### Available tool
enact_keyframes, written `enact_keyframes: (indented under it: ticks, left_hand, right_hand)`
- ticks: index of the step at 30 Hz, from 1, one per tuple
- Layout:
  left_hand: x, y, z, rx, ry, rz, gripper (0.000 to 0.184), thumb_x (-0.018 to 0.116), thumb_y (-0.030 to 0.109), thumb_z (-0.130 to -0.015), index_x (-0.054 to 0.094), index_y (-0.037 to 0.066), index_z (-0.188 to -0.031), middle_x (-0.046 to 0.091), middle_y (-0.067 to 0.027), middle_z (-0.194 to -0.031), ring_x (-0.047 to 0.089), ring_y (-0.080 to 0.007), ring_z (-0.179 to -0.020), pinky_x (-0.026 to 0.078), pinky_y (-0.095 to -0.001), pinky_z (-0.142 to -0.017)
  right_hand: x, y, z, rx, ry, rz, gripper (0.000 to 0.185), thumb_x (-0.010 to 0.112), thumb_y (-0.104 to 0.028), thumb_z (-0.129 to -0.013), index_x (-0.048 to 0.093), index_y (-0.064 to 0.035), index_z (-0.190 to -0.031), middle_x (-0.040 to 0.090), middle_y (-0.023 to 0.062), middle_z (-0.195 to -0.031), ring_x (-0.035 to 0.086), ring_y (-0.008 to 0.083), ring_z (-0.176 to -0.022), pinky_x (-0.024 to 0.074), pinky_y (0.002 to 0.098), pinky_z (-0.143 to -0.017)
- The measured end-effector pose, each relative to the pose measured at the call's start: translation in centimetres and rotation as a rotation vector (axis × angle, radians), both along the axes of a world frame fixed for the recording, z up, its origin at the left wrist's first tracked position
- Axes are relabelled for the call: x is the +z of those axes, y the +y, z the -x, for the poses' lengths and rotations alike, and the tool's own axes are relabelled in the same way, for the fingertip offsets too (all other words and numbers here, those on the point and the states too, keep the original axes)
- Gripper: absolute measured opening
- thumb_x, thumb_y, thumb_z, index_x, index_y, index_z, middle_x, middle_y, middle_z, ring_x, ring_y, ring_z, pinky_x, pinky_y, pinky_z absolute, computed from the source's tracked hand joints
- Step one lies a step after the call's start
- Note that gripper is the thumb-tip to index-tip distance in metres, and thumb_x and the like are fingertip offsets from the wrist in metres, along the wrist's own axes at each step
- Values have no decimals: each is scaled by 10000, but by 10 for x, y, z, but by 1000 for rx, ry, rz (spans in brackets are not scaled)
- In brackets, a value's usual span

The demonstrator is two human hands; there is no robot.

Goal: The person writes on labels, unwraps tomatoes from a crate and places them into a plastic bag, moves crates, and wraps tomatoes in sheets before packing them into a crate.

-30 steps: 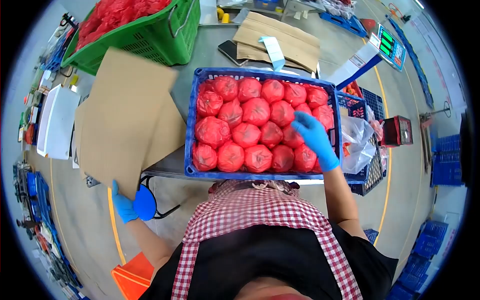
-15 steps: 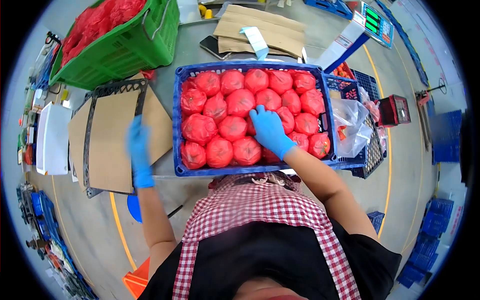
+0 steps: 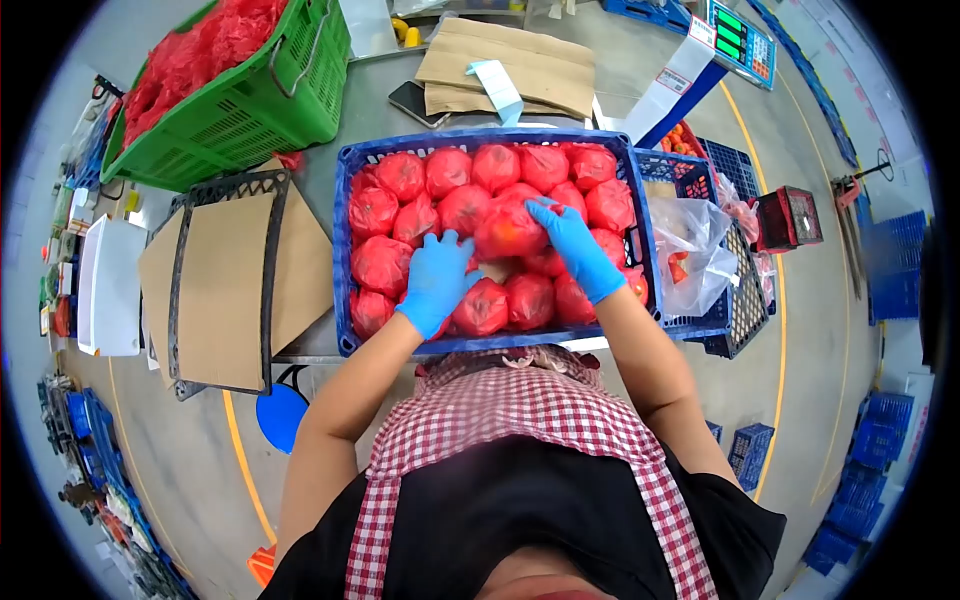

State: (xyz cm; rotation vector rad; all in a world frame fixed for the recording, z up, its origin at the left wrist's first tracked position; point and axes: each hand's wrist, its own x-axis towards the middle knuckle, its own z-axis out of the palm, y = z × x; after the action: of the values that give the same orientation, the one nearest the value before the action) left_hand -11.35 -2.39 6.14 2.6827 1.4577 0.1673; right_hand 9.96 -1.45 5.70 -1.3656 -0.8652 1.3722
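A blue crate [image 3: 343,250] holds several round fruits wrapped in red plastic. My right hand [image 3: 575,248], in a blue glove, grips one red-wrapped fruit [image 3: 510,228], lifted above the others near the middle of the crate. Below that fruit a gap shows the crate's light-coloured bottom. My left hand [image 3: 437,282], also gloved in blue, lies over the wrapped fruits just left of the gap, its fingers spread and touching them. What lies under its palm is hidden.
A green basket [image 3: 235,125] of red plastic stands at the upper left. Cardboard [image 3: 222,290] lies on a black crate at the left. Behind the blue crate are a phone [image 3: 412,100] and flattened cardboard [image 3: 520,60]. A scale [image 3: 740,45] stands upper right.
My left hand has moved right, from the cardboard sheets onto the fruits in the crate. My right hand has lifted a wrapped fruit. The cardboard sheet held earlier now lies on the black crate.
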Motion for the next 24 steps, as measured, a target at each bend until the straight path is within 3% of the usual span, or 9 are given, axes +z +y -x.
enact_keyframes:
  ticks: [5,7,10,13,14,17,20,23,24]
  left_hand:
    - [-21,-4,7,-95,-356,-150,92,618,183,-737,670,119,-777,573,-50,-847,542,-252,-839,475,-400,-708]
    - [-30,2,6,-18,-489,-174,90,602,160,-752,678,118,-777,594,-57,-809,569,-255,-809,477,-398,-714]
    - [-40,34,24,578,-1064,416,182,572,181,-853,665,41,-925,662,-73,-901,623,-230,-794,481,-322,-735]
    - [-18,51,28,788,-1735,791,207,584,196,-862,657,15,-931,651,-43,-932,592,-169,-844,461,-296,-776]
    - [3,55,29,866,-1968,913,208,587,196,-862,656,12,-931,646,-33,-935,582,-154,-856,454,-287,-787]
    - [41,68,52,442,-1537,368,247,646,275,-811,658,50,-912,638,-45,-946,584,-157,-854,444,-291,-814]
    - [96,28,31,313,-729,340,250,701,270,-747,648,69,-885,638,-81,-956,605,-179,-887,451,-288,-821]
    - [71,-18,1,-170,-141,480,559,715,443,-665,590,98,-1087,563,-108,-1047,549,-277,-952,461,-385,-824]
    - [17,-32,3,-288,-116,234,675,688,494,-657,526,103,-1183,529,-103,-1113,516,-281,-1028,482,-395,-776]
  right_hand:
    - [6,14,-21,-327,222,-67,214,580,-151,-858,603,-25,-1029,596,-19,-875,501,80,-729,437,248,-681]
    - [21,16,-43,-436,-12,-160,234,593,-185,-842,597,-33,-1019,611,27,-869,541,129,-745,453,274,-676]
    - [46,-11,-56,-98,-1014,-221,330,645,-270,-785,599,-39,-1017,597,96,-866,574,216,-784,468,326,-679]
    - [28,-32,-40,447,-1426,-184,523,709,-369,-698,563,-21,-1061,560,151,-914,567,287,-842,462,370,-714]
    - [24,-36,-28,396,-1474,-184,583,727,-385,-674,544,-9,-1079,548,157,-931,557,299,-859,457,384,-734]
    - [15,-39,3,276,-1553,-158,725,771,-419,-610,495,21,-1116,518,179,-982,532,327,-899,449,411,-773]
    - [11,-30,8,250,-1499,-82,723,800,-376,-566,494,8,-1097,501,201,-1017,519,345,-911,450,415,-770]
    - [12,-26,0,386,-1479,-95,581,798,-321,-571,514,-33,-988,501,185,-1010,517,319,-936,441,419,-768]
    - [18,-30,-1,412,-1411,-110,497,766,-236,-583,538,-63,-989,494,183,-1050,502,331,-974,435,429,-797]
